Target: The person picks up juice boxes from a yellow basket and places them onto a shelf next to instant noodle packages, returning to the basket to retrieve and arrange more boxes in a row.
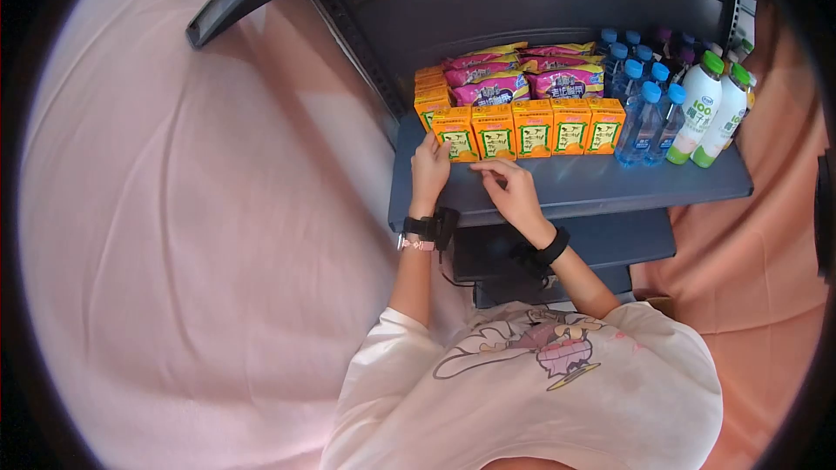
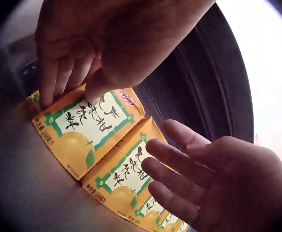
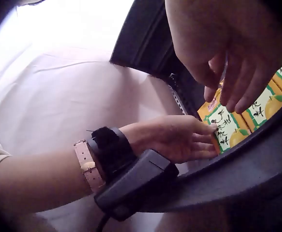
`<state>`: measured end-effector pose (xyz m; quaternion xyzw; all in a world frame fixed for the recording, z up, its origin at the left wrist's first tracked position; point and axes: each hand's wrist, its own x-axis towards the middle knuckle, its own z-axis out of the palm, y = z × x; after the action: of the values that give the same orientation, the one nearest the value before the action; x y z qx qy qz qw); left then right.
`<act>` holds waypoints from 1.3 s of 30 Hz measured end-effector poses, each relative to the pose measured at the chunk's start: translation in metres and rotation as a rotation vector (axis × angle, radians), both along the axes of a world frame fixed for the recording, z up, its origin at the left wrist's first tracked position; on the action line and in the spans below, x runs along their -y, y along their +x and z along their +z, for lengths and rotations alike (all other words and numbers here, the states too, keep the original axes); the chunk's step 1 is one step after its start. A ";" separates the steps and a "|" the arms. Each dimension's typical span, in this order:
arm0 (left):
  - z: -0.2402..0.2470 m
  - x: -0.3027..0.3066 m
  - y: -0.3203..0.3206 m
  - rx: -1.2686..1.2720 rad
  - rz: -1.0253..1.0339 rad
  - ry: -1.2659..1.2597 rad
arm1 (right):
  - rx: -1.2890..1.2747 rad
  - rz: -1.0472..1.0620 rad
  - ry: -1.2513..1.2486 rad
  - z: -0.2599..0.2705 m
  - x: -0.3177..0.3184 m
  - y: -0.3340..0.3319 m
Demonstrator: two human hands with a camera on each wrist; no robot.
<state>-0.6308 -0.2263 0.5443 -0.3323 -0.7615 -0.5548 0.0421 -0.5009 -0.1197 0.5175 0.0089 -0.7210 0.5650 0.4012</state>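
Observation:
An orange juice box (image 1: 458, 137) with a green-framed label stands at the left end of a front row on the shelf. My left hand (image 1: 428, 174) holds it at its left edge, thumb (image 2: 98, 89) on the front face and fingers on the side. Just in front of the neighbouring juice box (image 1: 495, 135) is my right hand (image 1: 515, 194), its fingers loosely extended and holding nothing. In the left wrist view, the right hand (image 2: 237, 181) is spread over the row's front faces. Several matching boxes continue rightward.
Behind the row lie pink snack bags (image 1: 568, 82). Blue-capped water bottles (image 1: 646, 122) and white bottles with green caps (image 1: 697, 109) stand to the right. The dark shelf (image 1: 601, 181) has a front edge and a lower shelf (image 1: 627, 239) beneath. More orange boxes (image 1: 429, 91) sit behind at the left.

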 end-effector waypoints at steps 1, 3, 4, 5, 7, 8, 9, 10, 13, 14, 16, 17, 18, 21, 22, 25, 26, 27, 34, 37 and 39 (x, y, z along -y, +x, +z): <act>0.000 0.002 -0.002 -0.004 -0.001 -0.002 | 0.052 0.003 -0.002 0.003 0.000 0.005; 0.003 0.005 -0.007 0.125 -0.062 -0.090 | 0.091 -0.001 -0.006 0.004 -0.003 0.014; 0.009 0.008 -0.009 0.115 -0.069 -0.091 | 0.072 -0.086 0.081 0.002 -0.006 0.020; 0.017 0.013 -0.012 0.086 -0.044 -0.127 | 0.054 -0.173 0.169 0.000 -0.011 0.026; 0.019 0.020 -0.038 -0.075 0.215 -0.231 | 0.004 -0.257 0.225 -0.007 -0.026 0.035; 0.034 0.021 -0.048 -0.041 0.234 -0.195 | 0.005 -0.328 0.277 -0.011 -0.035 0.040; 0.044 0.019 -0.057 -0.002 0.258 -0.162 | 0.011 -0.394 0.329 -0.016 -0.040 0.046; 0.048 0.011 -0.066 0.003 0.261 -0.165 | -0.001 -0.445 0.363 -0.015 -0.043 0.050; 0.060 -0.008 -0.083 0.267 0.183 0.048 | -0.007 -0.539 0.419 -0.020 -0.058 0.058; 0.063 -0.016 -0.084 0.443 0.026 0.091 | -0.031 -0.573 0.442 -0.023 -0.063 0.059; 0.050 -0.031 -0.116 0.620 -0.203 0.173 | -0.001 -0.604 0.448 -0.027 -0.070 0.062; 0.050 -0.035 -0.117 0.618 -0.207 0.171 | 0.031 -0.633 0.456 -0.029 -0.072 0.062; 0.050 -0.040 -0.118 0.680 -0.207 0.188 | 0.032 -0.618 0.473 -0.031 -0.074 0.062; 0.037 -0.050 -0.134 0.757 -0.221 0.237 | 0.020 -0.647 0.497 -0.029 -0.072 0.061; 0.038 -0.049 -0.129 0.739 -0.215 0.235 | 0.017 -0.661 0.516 -0.029 -0.071 0.061; 0.039 -0.047 -0.124 0.704 -0.208 0.235 | 0.030 -0.666 0.515 -0.029 -0.069 0.058; 0.040 -0.047 -0.122 0.704 -0.182 0.228 | 0.031 -0.657 0.513 -0.029 -0.068 0.058; 0.041 -0.048 -0.120 0.706 -0.160 0.221 | 0.034 -0.657 0.516 -0.028 -0.068 0.058; 0.034 -0.050 -0.125 0.768 -0.186 0.258 | 0.032 -0.659 0.525 -0.029 -0.068 0.056; 0.035 -0.054 -0.120 0.751 -0.143 0.256 | 0.025 -0.669 0.534 -0.031 -0.069 0.055; 0.030 -0.054 -0.128 0.771 -0.163 0.211 | 0.025 -0.665 0.539 -0.030 -0.070 0.056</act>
<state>-0.7587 -0.1720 0.5742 -0.1531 -0.6317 -0.7153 -0.2566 -0.4453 -0.0501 0.4875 -0.1265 -0.8113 0.1961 0.5361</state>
